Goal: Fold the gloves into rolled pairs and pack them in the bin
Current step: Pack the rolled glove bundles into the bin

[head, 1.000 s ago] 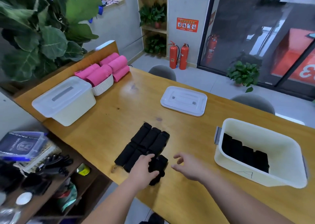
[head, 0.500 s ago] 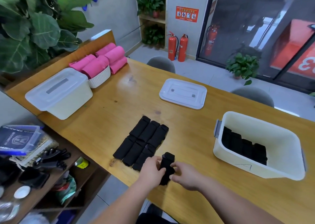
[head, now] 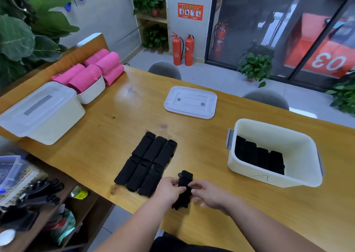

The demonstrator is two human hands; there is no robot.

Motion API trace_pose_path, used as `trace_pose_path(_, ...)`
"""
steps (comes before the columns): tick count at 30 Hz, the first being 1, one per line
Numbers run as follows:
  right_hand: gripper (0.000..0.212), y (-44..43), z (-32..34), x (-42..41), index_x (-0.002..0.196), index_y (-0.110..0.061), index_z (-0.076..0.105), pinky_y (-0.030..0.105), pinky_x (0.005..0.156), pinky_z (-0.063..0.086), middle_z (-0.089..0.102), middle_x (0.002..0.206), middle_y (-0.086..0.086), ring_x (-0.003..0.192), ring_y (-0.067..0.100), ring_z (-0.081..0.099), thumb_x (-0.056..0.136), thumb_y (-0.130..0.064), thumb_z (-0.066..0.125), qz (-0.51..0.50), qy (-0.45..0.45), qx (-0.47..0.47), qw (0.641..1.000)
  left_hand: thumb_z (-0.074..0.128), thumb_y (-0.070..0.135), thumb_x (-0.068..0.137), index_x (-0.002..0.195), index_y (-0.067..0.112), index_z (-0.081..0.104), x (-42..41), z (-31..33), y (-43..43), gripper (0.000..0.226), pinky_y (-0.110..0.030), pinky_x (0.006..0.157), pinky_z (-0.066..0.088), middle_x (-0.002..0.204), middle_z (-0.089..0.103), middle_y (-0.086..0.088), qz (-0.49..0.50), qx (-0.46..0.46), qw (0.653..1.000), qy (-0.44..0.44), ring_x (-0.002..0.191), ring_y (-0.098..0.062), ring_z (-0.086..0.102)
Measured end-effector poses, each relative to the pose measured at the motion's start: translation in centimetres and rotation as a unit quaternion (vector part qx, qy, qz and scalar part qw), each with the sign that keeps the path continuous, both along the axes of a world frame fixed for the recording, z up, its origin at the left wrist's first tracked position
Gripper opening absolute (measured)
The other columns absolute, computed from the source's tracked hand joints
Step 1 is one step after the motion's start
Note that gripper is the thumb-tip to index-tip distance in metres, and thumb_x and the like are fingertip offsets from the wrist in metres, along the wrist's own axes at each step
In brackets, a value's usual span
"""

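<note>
We see both hands pinching a black knitted glove bundle (head: 184, 177) at the near edge of the long wooden table (head: 115, 136). The left hand (head: 169, 189) grips its left side, and the right hand (head: 209, 194) nips its right side with thumb and forefinger. The bundle's long axis runs near to far. It lies just right of the rows of finished black rolled pairs (head: 148, 161). The open cream plastic bin (head: 269, 123) stands to the right and slightly farther off, so we judge the right hand the nearer carrier. A second earlier only the left hand held the bundle. Its near end now looks looser.
</note>
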State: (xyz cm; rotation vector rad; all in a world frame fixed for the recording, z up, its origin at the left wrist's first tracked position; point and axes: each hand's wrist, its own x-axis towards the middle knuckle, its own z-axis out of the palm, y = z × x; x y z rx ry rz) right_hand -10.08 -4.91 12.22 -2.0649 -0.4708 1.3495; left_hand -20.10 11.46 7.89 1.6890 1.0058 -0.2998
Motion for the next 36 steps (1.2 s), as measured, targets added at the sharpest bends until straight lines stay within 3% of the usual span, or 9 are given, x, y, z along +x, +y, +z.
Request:
trace_pose_path(4, 0.016, -1.2, -0.1, 1.0, 0.119, -0.025, 0.065, 0.039, 0.088, 0.061, 0.071, 0.114, 0.001, 0.102, 0.023, 0.074, 0.105, -0.031, 0.060, -0.086, -0.032, 0.002, 0.996, 0.088, 0.028, 0.083, 0.113, 0.031, 0.075, 1.2, 0.7, -0.1, 0.033, -0.045, 0.100, 0.059, 0.105, 0.079, 0.007, 0.006, -0.079, 0.997, -0.014, 0.102, -0.015, 0.074)
trace_pose_path(7, 0.029, -2.4, 0.1, 1.9, 0.126, -0.026, 0.058, 0.038, 0.089, 0.062, 0.070, 0.116, -0.004, 0.102, 0.020, 0.074, 0.102, -0.040, 0.066, -0.148, -0.015, 0.007, 0.989, 0.087, 0.029, 0.082, 0.125, 0.025, 0.072, 2.3, 1.3, -0.5, 0.046, -0.053, 0.099, 0.060, 0.108, 0.081, 0.003, -0.012, -0.155, 0.987, -0.032, 0.101, -0.023, 0.078)
trace_pose_path(10, 0.031, -3.5, 1.0, 2.1, 0.130, -0.031, 0.054, 0.026, 0.085, 0.059, 0.070, 0.120, -0.007, 0.103, 0.010, 0.074, 0.102, -0.041, 0.066, -0.193, 0.056, 0.038, 0.979, 0.079, 0.012, 0.094, 0.129, 0.015, 0.068, 3.4, 2.3, -1.3, 0.036, -0.052, 0.097, 0.061, 0.114, 0.079, -0.008, -0.026, -0.239, 0.969, -0.066, 0.103, -0.030, 0.078)
trace_pose_path(14, 0.035, -5.0, 0.8, 2.2, 0.132, -0.020, 0.065, 0.042, 0.096, 0.062, 0.078, 0.120, 0.002, 0.110, 0.019, 0.075, 0.100, -0.033, 0.071, -0.264, 0.132, 0.103, 0.950, 0.079, 0.011, 0.095, 0.134, 0.010, 0.064, 4.5, 3.5, -1.9, 0.041, -0.044, 0.091, 0.061, 0.121, 0.076, -0.016, -0.050, -0.287, 0.953, -0.086, 0.109, -0.032, 0.076)
trace_pose_path(22, 0.026, -7.5, 4.2, 2.8, 0.125, -0.020, 0.068, 0.041, 0.091, 0.063, 0.079, 0.113, -0.002, 0.108, 0.017, 0.075, 0.101, -0.029, 0.070, -0.274, 0.074, 0.124, 0.951, 0.074, 0.041, 0.099, 0.127, 0.020, 0.066, 6.8, 3.4, -1.8, 0.035, -0.052, 0.093, 0.063, 0.115, 0.079, -0.006, -0.058, -0.224, 0.971, -0.059, 0.104, -0.027, 0.077)
trace_pose_path(24, 0.022, -8.6, 5.7, 3.1, 0.122, -0.017, 0.070, 0.039, 0.090, 0.062, 0.079, 0.112, 0.001, 0.108, 0.018, 0.074, 0.102, -0.027, 0.069, -0.258, 0.078, 0.139, 0.953, 0.074, 0.045, 0.098, 0.123, 0.023, 0.067, 7.4, 3.4, -1.8, 0.033, -0.045, 0.086, 0.065, 0.114, 0.077, -0.004, -0.067, -0.170, 0.982, -0.053, 0.097, -0.023, 0.078)
trace_pose_path(27, 0.025, -10.3, 8.1, 4.1, 0.123, -0.011, 0.071, 0.037, 0.091, 0.061, 0.078, 0.117, 0.008, 0.111, 0.022, 0.074, 0.103, -0.026, 0.069, -0.243, 0.077, 0.175, 0.951, 0.075, 0.046, 0.096, 0.120, 0.026, 0.066, 8.3, 3.0, -1.7, 0.033, -0.032, 0.071, 0.061, 0.114, 0.075, -0.001, -0.100, -0.099, 0.989, -0.053, 0.093, -0.017, 0.076)
trace_pose_path(31, 0.033, -12.5, 11.3, 7.0, 0.122, -0.005, 0.071, 0.046, 0.098, 0.060, 0.075, 0.119, 0.015, 0.113, 0.025, 0.072, 0.103, -0.031, 0.069, -0.257, 0.050, 0.227, 0.938, 0.078, 0.044, 0.095, 0.121, 0.027, 0.063, 9.3, 2.5, -1.3, 0.035, -0.029, 0.074, 0.059, 0.112, 0.075, -0.004, -0.121, -0.080, 0.988, -0.044, 0.094, -0.017, 0.076)
trace_pose_path(36, 0.026, -15.3, 13.6, 12.1, 0.128, -0.013, 0.071, 0.032, 0.092, 0.061, 0.078, 0.120, 0.006, 0.113, 0.021, 0.074, 0.106, -0.024, 0.064, -0.343, 0.008, 0.219, 0.913, 0.080, 0.043, 0.092, 0.120, 0.026, 0.062, 10.2, 2.2, -1.3, 0.037, -0.031, 0.075, 0.058, 0.118, 0.070, -0.001, -0.142, -0.076, 0.987, -0.015, 0.100, -0.020, 0.072)
